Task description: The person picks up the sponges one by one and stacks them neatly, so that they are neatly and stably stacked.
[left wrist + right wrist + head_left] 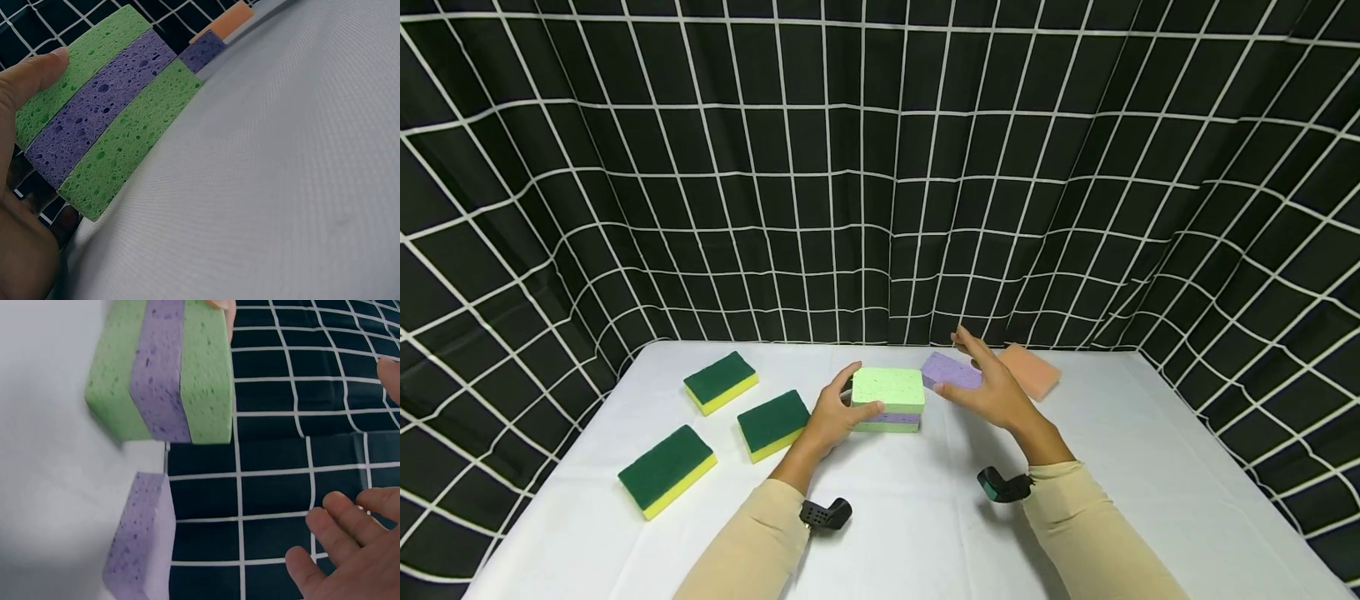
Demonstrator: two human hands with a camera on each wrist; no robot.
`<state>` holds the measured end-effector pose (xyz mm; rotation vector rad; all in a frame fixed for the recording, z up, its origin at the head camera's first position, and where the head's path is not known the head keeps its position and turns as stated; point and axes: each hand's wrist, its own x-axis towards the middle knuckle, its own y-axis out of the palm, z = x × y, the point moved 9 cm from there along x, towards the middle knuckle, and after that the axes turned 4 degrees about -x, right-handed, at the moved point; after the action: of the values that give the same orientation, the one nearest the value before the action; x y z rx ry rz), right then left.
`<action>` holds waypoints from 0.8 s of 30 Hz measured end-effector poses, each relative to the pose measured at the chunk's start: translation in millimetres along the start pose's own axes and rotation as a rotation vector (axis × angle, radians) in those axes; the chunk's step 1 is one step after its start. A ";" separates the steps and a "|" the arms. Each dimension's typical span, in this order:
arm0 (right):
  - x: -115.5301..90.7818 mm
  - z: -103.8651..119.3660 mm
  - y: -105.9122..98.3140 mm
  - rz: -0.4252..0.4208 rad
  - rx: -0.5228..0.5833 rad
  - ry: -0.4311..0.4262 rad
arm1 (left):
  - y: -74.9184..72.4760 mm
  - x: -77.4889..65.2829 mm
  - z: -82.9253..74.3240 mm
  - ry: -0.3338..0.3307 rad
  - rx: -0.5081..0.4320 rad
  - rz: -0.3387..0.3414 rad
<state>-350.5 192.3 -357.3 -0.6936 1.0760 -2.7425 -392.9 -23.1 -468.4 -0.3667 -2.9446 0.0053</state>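
Note:
A stack of sponges stands on the table: a light green sponge point(887, 386) on top, a purple sponge point(100, 94) in the middle and another green sponge point(131, 144) at the bottom. My left hand point(835, 415) grips the left end of the stack, its thumb against the front of the top green sponge and its other fingers partly hidden behind. To the right, my right hand point(992, 392) is raised with spread fingers and holds nothing. Close to it, a separate purple sponge point(951, 372) lies flat behind and right of the stack.
An orange sponge point(1032, 372) lies at the back right. Three green-and-yellow scouring sponges lie on the left: one at the back point(721, 379), one nearer the stack point(773, 423), one in front point(667, 471). A black gridded curtain point(865, 208) surrounds the white table point(910, 533).

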 end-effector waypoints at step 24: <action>-6.6 -61.2 -14.7 -0.072 -0.027 0.215 | 1.4 -2.3 -1.6 -0.007 -0.007 -0.005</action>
<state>-371.6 242.7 -389.3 -0.4559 1.1514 -2.9235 -390.0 -22.4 -467.3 -0.3614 -2.9533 -0.0042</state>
